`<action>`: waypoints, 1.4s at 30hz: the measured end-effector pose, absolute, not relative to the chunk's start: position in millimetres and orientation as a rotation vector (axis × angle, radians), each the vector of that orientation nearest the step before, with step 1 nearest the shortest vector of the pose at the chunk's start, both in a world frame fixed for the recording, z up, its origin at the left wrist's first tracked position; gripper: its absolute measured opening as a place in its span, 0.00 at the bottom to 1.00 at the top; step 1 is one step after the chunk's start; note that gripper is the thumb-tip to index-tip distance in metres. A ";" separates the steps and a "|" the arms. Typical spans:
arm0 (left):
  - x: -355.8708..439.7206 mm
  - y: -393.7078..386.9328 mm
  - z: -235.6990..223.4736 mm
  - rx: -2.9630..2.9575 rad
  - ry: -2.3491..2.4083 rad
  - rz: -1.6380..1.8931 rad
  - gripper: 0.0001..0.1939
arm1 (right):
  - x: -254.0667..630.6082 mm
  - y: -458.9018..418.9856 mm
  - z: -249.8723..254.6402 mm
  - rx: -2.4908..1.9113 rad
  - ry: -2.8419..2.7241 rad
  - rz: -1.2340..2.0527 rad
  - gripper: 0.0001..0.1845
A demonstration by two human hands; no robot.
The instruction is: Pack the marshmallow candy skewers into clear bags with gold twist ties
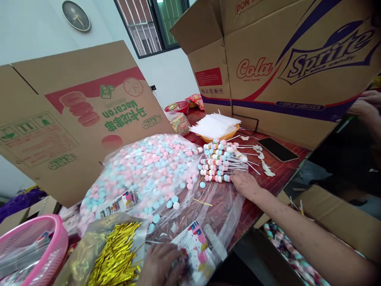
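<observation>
My right hand [244, 183] reaches to the near end of a pile of candy skewers [216, 162], pink, blue, white and brown pieces threaded on white sticks. Its fingers are closed at the stick end of the nearest skewer. Low in the view, my left hand [163, 265] is blurred, beside printed clear packaging bags [195, 246] at the table's near edge; its fingertips are too smeared to read. Left of it lies an open bag of gold twist ties [117, 254]. Beyond spreads a large clear bag of pink and blue round candies [139, 167], some spilled out.
A yellow basket of white sticks [216, 126] stands behind the skewers. A phone [278, 149] lies at the right. Large cartons [285, 71] rise behind, and a pink basket [56, 238] sits at left. Below right, an open box holds finished-looking skewers [288, 250]. Another person's hand [367, 104] shows far right.
</observation>
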State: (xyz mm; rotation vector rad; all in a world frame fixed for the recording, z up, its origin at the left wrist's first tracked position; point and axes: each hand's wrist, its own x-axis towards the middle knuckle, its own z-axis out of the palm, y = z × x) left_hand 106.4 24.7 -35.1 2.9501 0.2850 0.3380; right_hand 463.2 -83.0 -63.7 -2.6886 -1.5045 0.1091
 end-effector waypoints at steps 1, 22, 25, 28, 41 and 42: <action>122.5 30.9 -26.4 2.927 0.308 0.364 0.12 | 463.4 -84.0 -64.9 -2.689 -1.516 0.120 0.17; 230.1 77.8 -32.8 2.803 0.821 -0.033 0.16 | 411.5 -98.8 -65.9 -2.399 -1.843 0.130 0.12; 212.2 65.8 -40.2 2.556 0.940 0.149 0.15 | 383.2 -98.7 -69.1 -2.344 -1.900 0.129 0.11; 203.9 54.2 -46.6 2.421 1.076 0.198 0.14 | 363.6 -99.7 -72.5 -2.355 -1.905 0.137 0.12; 206.0 43.3 -58.8 2.194 1.013 0.257 0.12 | 353.9 -99.9 -80.8 -2.290 -1.996 0.096 0.12; 205.7 41.1 -60.6 2.168 1.036 0.277 0.12 | 351.9 -100.0 -80.7 -2.301 -1.994 0.102 0.11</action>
